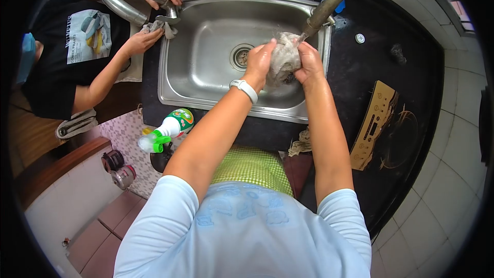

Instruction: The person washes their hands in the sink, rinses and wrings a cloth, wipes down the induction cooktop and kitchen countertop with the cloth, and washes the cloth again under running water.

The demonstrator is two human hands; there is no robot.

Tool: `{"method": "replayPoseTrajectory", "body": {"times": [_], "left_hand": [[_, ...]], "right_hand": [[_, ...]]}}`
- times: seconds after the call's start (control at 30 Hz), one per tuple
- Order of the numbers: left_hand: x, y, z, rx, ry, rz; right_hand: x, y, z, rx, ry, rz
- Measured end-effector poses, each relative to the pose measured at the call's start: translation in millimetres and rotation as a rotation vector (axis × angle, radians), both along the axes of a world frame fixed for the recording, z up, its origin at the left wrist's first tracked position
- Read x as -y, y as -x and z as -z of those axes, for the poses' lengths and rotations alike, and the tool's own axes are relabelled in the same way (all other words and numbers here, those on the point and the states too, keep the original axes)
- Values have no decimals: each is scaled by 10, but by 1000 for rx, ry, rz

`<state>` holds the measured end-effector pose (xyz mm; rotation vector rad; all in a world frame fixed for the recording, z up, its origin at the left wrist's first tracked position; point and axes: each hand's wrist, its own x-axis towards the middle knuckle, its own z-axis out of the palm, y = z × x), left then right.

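Observation:
Over the right part of the metal sink (200, 100), a wet greyish-white cloth (285, 57) is bunched between my two hands. My left hand (261, 63), with a white band on the wrist, grips its left side. The right side is gripped by my right hand (310, 63). Just above the cloth is the mouth of a metal faucet (332, 5), and water seems to run onto it. To the left of my left hand lies the round drain (241, 56). The cloth hides some of my fingertips.
At left, a co-worker's hand (141, 42) holds a rag (169, 30) by a second curved faucet (123, 7). A green-white spray bottle (175, 123) is near the sink's front left. Another rag (301, 143) hangs at the counter edge. A gold-panelled cooktop (374, 126) and white cap (359, 38) lie right.

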<state>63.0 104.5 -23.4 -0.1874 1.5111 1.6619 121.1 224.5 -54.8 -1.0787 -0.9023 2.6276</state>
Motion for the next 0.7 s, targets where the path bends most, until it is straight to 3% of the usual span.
{"method": "replayPoseTrajectory", "body": {"times": [0.07,0.1,0.13,0.2,0.23,0.27,0.3,0.33,0.37,0.4,0.47,0.5,0.53,0.6,0.63,0.7], "left_hand": [[117,15,76,104,25,-156],[116,18,122,317,184,-232],[139,18,97,311,187,-230],[213,-13,43,998,-415,-121],[132,-60,-172,902,-435,-275],[128,-42,89,900,-428,-272],[145,8,571,891,-718,-147],[107,37,570,872,-1006,-13],[163,6,560,569,-949,113],[137,-71,557,582,-940,125],[-6,-184,170,596,-294,-224],[13,-225,119,614,-308,-244],[29,-251,27,614,-292,-220],[58,-250,-150,592,-259,-230],[72,-214,-144,595,-328,-207],[89,-77,-174,622,-300,-234]], "right_hand": [[96,52,-146,14,34,74],[149,61,-177,42,63,93],[213,68,-224,70,91,111],[439,49,-488,100,13,161],[556,32,-502,112,-89,160],[650,15,-473,129,-190,161],[731,-14,-323,264,-748,105],[776,-33,-411,344,-1029,-5],[801,3,-417,370,-1105,27],[789,35,-399,400,-1178,60],[561,133,-134,436,-1175,111],[406,196,56,461,-1177,149],[228,228,275,521,-1378,117],[118,322,564,401,-1400,263],[97,314,468,334,-1076,24],[391,201,98,224,-853,-24]]}}
